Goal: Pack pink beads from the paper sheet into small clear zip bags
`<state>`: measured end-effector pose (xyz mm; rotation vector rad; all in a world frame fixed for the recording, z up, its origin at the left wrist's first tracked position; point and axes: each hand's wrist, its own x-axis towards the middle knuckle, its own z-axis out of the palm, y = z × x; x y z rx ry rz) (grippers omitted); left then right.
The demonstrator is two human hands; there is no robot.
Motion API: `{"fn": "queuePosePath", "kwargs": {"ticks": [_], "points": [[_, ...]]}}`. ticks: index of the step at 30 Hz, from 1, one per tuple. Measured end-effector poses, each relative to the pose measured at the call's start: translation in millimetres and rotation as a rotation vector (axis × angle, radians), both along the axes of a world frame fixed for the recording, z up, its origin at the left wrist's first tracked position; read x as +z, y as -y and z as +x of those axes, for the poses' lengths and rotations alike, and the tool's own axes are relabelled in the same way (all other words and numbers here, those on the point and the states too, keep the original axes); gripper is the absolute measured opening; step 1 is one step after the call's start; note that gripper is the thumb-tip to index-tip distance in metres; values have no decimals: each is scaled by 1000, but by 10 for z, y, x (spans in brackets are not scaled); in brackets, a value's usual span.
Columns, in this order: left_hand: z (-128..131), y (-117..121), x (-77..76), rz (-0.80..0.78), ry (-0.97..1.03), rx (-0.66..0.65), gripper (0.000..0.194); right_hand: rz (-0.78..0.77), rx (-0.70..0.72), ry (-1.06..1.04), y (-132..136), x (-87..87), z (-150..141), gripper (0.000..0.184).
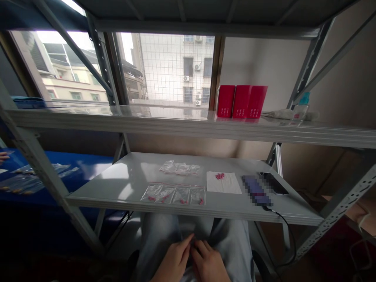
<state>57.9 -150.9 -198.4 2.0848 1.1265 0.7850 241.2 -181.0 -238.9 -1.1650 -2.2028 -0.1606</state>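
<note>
My left hand (174,260) and my right hand (207,263) rest together over my lap, on light grey-blue trousers (232,243). Their fingertips meet, and anything small between them is hidden. Both hands are below the front edge of a grey metal shelf (117,184). On that shelf lie a row of clear zip bags (173,195) with small pink pieces in them and a crumpled clear bag (179,167). A white sheet (223,183) holds a small heap of pink pieces.
A black phone (273,183) and a pixelated dark device (257,190) with a black cable (286,231) lie at the shelf's right. Red boxes (241,102) stand on the upper shelf. At far left, a person's hand (3,157) is near bags on a blue surface (38,180).
</note>
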Motion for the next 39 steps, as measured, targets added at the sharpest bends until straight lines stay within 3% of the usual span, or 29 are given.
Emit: {"fn": "queuePosePath", "kwargs": {"ticks": [5, 10, 13, 16, 18, 24, 31, 35, 39], "points": [[20, -2, 4, -70, 17, 25, 42, 3, -3, -10, 72, 133, -10, 30], [7, 11, 75, -102, 13, 51, 44, 6, 108, -86, 57, 243, 31, 13], [-52, 11, 230, -81, 65, -64, 43, -65, 211, -124, 90, 432, 116, 14], [-129, -11, 338, -94, 98, -246, 69, -204, 321, -117, 150, 660, 216, 12], [-164, -28, 339, -140, 73, -298, 82, -279, 348, -110, 183, 757, 262, 14], [-187, -53, 249, -250, -2, -231, 82, -312, 334, -66, 196, 763, 282, 23], [-165, -36, 393, -257, 42, -208, 71, -293, 313, -38, 220, 847, 294, 23], [-141, -28, 426, -283, 168, -218, 65, -213, 284, -165, 232, 866, 398, 30], [-92, -90, 492, -308, 359, -248, 70, -98, 105, -409, 51, 1030, 720, 27]]}}
